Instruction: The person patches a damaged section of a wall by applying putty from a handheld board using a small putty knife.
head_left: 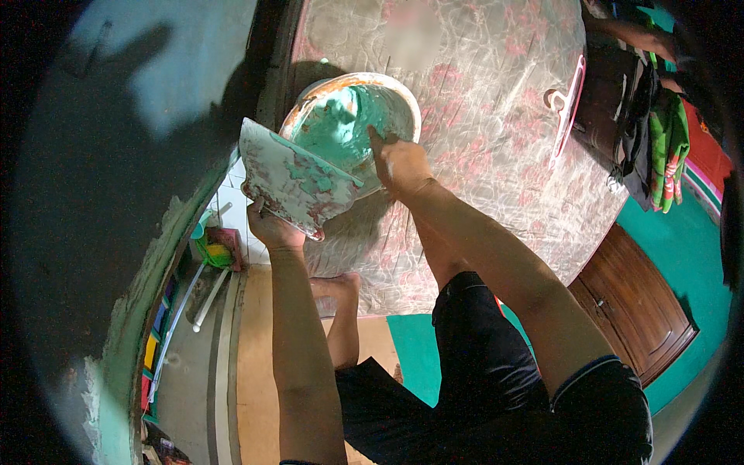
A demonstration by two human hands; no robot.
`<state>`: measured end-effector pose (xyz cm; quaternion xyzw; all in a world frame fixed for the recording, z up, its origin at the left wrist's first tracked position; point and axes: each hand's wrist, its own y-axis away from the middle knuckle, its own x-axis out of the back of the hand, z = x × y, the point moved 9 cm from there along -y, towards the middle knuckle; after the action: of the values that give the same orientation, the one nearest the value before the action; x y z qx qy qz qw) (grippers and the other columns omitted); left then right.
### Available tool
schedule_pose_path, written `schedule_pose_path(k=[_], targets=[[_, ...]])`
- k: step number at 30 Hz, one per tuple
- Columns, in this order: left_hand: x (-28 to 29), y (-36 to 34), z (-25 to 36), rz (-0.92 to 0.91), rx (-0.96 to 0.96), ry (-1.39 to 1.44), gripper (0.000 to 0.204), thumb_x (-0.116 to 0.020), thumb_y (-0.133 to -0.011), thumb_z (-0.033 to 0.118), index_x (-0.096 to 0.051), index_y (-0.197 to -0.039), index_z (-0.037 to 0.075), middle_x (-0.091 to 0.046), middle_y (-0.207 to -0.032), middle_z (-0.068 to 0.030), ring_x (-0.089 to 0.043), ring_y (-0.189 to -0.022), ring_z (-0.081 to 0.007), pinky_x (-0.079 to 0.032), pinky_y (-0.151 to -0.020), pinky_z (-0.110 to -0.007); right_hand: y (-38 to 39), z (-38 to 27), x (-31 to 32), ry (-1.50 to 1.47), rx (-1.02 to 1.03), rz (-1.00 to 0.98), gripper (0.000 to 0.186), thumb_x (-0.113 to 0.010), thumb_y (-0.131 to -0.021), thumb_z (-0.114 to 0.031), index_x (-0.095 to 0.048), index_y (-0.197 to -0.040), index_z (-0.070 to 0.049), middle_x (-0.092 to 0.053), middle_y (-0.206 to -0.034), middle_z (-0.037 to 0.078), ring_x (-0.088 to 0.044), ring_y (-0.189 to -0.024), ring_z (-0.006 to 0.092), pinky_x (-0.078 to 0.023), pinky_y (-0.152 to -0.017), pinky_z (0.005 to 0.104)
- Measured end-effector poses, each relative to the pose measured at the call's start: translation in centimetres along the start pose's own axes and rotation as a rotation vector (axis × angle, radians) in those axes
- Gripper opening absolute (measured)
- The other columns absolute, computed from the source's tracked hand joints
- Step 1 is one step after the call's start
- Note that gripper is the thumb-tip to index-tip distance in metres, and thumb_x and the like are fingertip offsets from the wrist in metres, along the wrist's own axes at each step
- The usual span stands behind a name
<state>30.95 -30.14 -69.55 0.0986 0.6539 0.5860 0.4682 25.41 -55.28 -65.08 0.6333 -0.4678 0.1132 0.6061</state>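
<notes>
My left hand (pixel 273 230) grips the lower edge of a flat, whitish board (pixel 287 180) smeared with green paste. The board tilts against the near left side of a round tub (pixel 414 105), whose pale rim is stained orange. Wet green paste (pixel 341 128) coats the inside of the tub. Over the tub's right rim reaches my right hand (pixel 403 164), with its index finger pointing inward and the other fingers curled. What those fingers hold, if anything, cannot be made out.
The tub stands on a patterned, crinkled cover (pixel 488 194). A pink clothes hanger (pixel 572 105) lies on its right side, near hanging clothes (pixel 668 147). At left rises a dark wall (pixel 85 201) with a rough green edge. A brown wooden door (pixel 632 298) shows at lower right.
</notes>
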Motion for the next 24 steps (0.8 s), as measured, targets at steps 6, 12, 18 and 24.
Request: schedule_pose_path(k=[6, 12, 18, 24], targets=[[-0.6, 0.4, -0.3, 0.052, -0.033, -0.083, 0.065, -0.054, -0.081, 0.032, -0.049, -0.141, 0.007, -0.050, -0.144, -0.0142, -0.044, -0.132, -0.0380, -0.031, -0.112, -0.057, -0.9, 0.2, 1.0, -0.079, -0.036, 0.241, 0.049, -0.052, -0.093, -0.011, -0.052, -0.142, -0.004, -0.069, -0.096, 0.022, -0.071, -0.080, 0.0370, -0.057, -0.069, 0.0444], [-0.3, 0.3, -0.3, -0.020, 0.025, -0.008, 0.067, -0.053, -0.081, 0.032, -0.047, -0.143, 0.007, -0.049, -0.145, -0.0144, -0.044, -0.133, -0.0378, -0.030, -0.113, -0.057, -0.1, -0.1, -1.2, -0.539, -0.065, 0.252, 0.039, -0.058, -0.097, -0.021, -0.061, -0.132, -0.004, -0.071, -0.094, 0.023, -0.070, -0.087, 0.0385, -0.055, -0.080, 0.0449], [-0.8, 1.5, 0.2, -0.027, -0.022, 0.005, 0.066, -0.055, -0.081, 0.031, -0.048, -0.143, 0.008, -0.050, -0.143, -0.0140, -0.044, -0.132, -0.0369, -0.031, -0.113, -0.056, 1.0, 2.1, -1.6, -0.890, -0.177, 0.141, 0.041, -0.065, -0.097, -0.031, -0.065, -0.127, -0.003, -0.071, -0.110, 0.023, -0.071, -0.099, 0.0329, -0.054, -0.088, 0.0396], [0.6, 4.5, 2.0, 0.150, -0.118, -0.024, 0.062, -0.055, -0.082, 0.028, -0.049, -0.140, 0.006, -0.053, -0.140, -0.0138, -0.048, -0.130, -0.0362, -0.035, -0.111, -0.055, 4.0, 5.5, -0.8, -1.156, -0.093, 0.174, 0.045, -0.067, -0.097, -0.034, -0.065, -0.126, 0.001, -0.070, -0.116, 0.020, -0.067, -0.105, 0.0263, -0.053, -0.091, 0.0377]])
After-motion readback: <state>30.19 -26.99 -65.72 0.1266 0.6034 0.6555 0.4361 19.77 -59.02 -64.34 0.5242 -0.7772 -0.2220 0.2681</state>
